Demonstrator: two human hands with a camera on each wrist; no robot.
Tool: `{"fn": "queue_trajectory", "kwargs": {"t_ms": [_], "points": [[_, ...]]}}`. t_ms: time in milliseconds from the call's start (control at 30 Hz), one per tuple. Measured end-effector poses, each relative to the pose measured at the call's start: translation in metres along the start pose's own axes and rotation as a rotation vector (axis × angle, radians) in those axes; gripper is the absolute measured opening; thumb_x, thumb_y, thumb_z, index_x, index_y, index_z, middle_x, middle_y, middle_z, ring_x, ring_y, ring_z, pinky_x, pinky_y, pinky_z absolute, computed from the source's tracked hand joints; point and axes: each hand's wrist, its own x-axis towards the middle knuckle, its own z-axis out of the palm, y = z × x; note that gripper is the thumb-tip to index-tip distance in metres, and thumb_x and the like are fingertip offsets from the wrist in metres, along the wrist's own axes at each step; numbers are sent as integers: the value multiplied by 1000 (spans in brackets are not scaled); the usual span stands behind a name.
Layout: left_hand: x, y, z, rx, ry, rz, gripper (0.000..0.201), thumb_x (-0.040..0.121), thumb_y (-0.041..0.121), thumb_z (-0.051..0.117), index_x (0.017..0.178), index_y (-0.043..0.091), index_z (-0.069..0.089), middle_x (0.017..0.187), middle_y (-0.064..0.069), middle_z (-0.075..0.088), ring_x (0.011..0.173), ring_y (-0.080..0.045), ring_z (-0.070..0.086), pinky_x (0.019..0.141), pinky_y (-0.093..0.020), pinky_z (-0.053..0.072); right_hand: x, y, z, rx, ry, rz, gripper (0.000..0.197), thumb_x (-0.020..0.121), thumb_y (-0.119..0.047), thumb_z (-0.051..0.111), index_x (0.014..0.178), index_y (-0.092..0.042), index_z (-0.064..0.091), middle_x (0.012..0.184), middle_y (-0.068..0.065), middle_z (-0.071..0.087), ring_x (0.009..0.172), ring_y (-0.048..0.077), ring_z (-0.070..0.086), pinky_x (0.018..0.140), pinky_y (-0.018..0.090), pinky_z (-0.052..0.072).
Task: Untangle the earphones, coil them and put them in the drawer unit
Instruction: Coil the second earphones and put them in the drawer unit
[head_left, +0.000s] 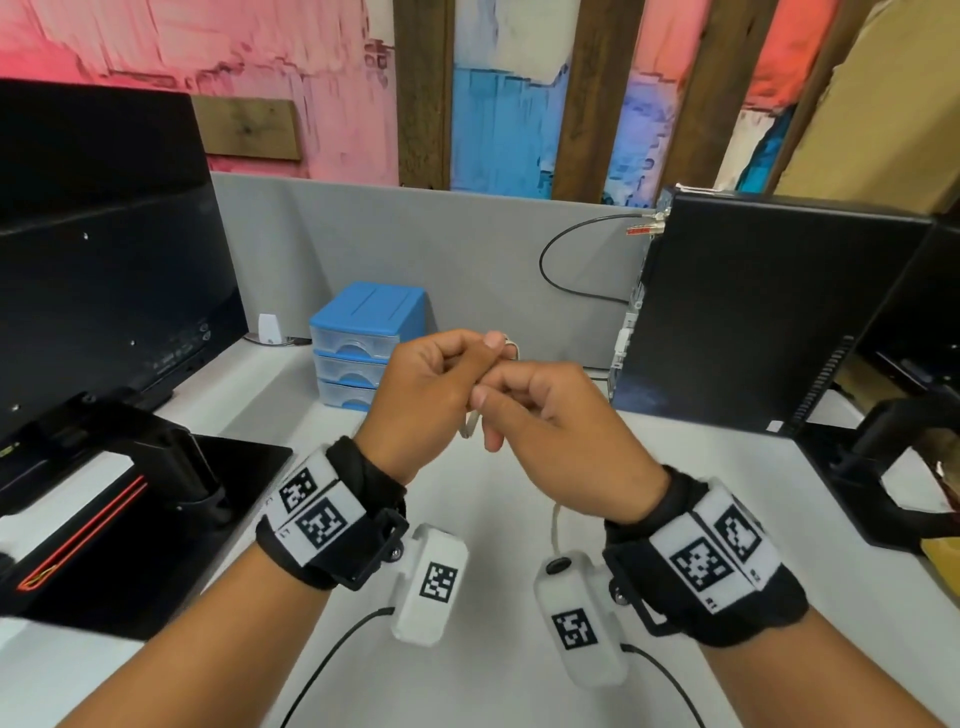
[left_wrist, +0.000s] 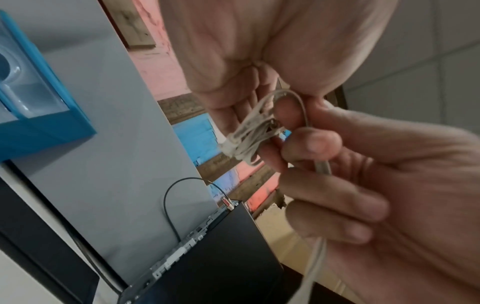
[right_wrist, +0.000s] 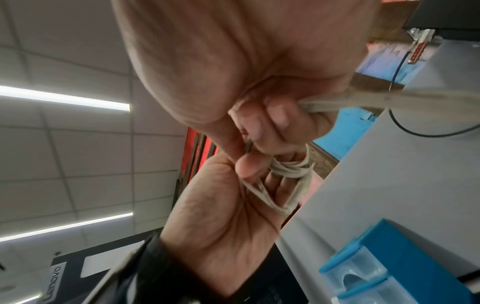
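Both hands are raised together over the white desk (head_left: 483, 519). The white earphones (left_wrist: 249, 137) are a small bundle of cable loops. My left hand (head_left: 467, 364) holds the loops against its fingers (right_wrist: 283, 170). My right hand (head_left: 498, 410) pinches the cable at the bundle, and a loose strand (left_wrist: 315, 259) runs down through its curled fingers (left_wrist: 335, 185). The earbuds themselves are hidden. The blue drawer unit (head_left: 363, 322) stands behind the hands against the grey partition, with all three clear drawers pushed in.
A dark monitor (head_left: 104, 249) and its black stand (head_left: 145, 467) fill the left. A black computer tower (head_left: 753, 312) stands at the right with a black cable (head_left: 566, 280) looping from it. The grey partition (head_left: 441, 239) closes off the back.
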Motion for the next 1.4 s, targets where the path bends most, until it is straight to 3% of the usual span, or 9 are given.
{"fn": "queue_trajectory", "kwargs": {"t_ms": [433,567,667,767,867,967,1133,1333,1400], "points": [[1,-7,2,-24,12,-17,20,97,19,55,91,11,73,80,-2,72,77,-15,67,77,-30,54,2,5,-4,-52,160,60,31,96,-14,57,66,-14,63,61,-2,62,50,5,49,55,15,40],[1,-8,-1,84,-64,24,31,99,16,53,76,24,72,72,0,69,72,-12,63,76,-31,52,4,1,-13,-82,64,100,23,93,-17,63,71,-13,67,47,-18,53,43,-1,47,50,8,34],[-1,-12,-1,105,-107,41,27,95,25,51,79,11,69,78,-23,66,74,-23,61,78,-42,50,4,-4,-27,-136,-96,159,25,92,-24,67,78,-3,68,45,-10,43,38,4,31,43,13,29],[-2,-12,0,108,-159,38,35,96,27,44,80,3,64,69,-16,63,68,-24,59,79,-49,48,9,-15,-43,-149,-137,151,21,93,-22,66,82,-5,72,49,-6,57,41,4,41,47,13,38],[-1,-5,0,21,-222,18,38,98,29,39,76,10,63,66,-9,57,63,-20,55,76,-39,47,20,-16,-55,-147,-47,111,16,91,-23,67,83,-10,72,68,8,72,55,14,54,59,25,47],[-1,5,-2,-156,-259,-34,36,97,26,41,74,12,65,62,-7,52,59,-19,50,73,-31,50,31,-4,-57,-20,56,89,11,89,-16,70,85,-6,72,59,1,67,47,2,51,50,13,42],[5,20,-13,-420,-122,-100,34,101,18,40,78,6,61,60,-1,49,58,-18,46,66,-24,53,36,42,-42,312,223,218,14,93,-14,64,94,-2,72,55,-2,52,39,6,31,38,17,26],[14,16,-30,-502,14,-79,31,103,20,39,96,4,63,72,-1,59,70,-13,64,78,-24,56,3,66,12,19,87,158,23,98,-22,57,96,-10,77,58,0,56,49,1,48,53,10,40],[14,12,-28,-463,41,-68,29,103,19,39,101,3,64,78,-2,63,77,-14,67,83,-25,56,-7,60,29,-59,6,111,32,100,-28,53,93,-4,73,59,9,57,54,11,51,61,21,48]]}}
